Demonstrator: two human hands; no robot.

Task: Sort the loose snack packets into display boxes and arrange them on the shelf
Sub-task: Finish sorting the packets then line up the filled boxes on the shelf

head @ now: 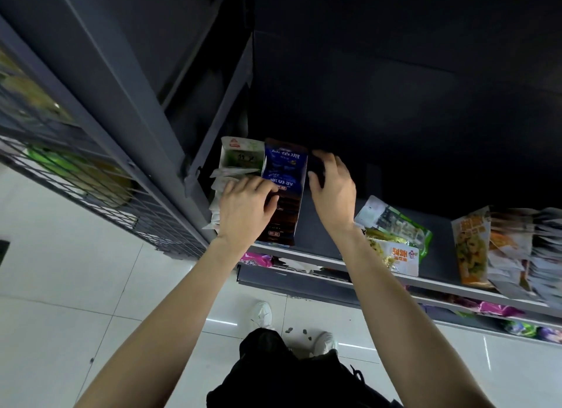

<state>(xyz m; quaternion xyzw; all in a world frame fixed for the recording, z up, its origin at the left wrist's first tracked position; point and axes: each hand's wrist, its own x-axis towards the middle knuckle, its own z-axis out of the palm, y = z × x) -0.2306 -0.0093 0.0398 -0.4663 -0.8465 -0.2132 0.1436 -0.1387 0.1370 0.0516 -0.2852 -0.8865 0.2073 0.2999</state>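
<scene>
Two bare forearms reach up from the bottom edge, above white shoes [262, 314] on a pale tiled floor [60, 286]. On the dark shelf [322, 222], the left hand [243, 208] lies against the near left side of a blue display box [284, 192], its fingers [267, 192] curled over the box's front face and gripping it. Just left of the box, loose white packets [219, 189] lie under that hand's knuckles, and behind them stands a green and white box [241, 157], touching the blue one. The right hand [333, 189] is just beside the blue box's right edge, fingers [316, 176] bent and slightly spread; whether they touch the box or hold anything I cannot tell. Farther right on the same shelf lie green and yellow snack packets [392, 237], then an orange bag [474, 246] leaning against a blurred stack of packets [544, 249]. A wire basket [91, 179] hangs at the left.
</scene>
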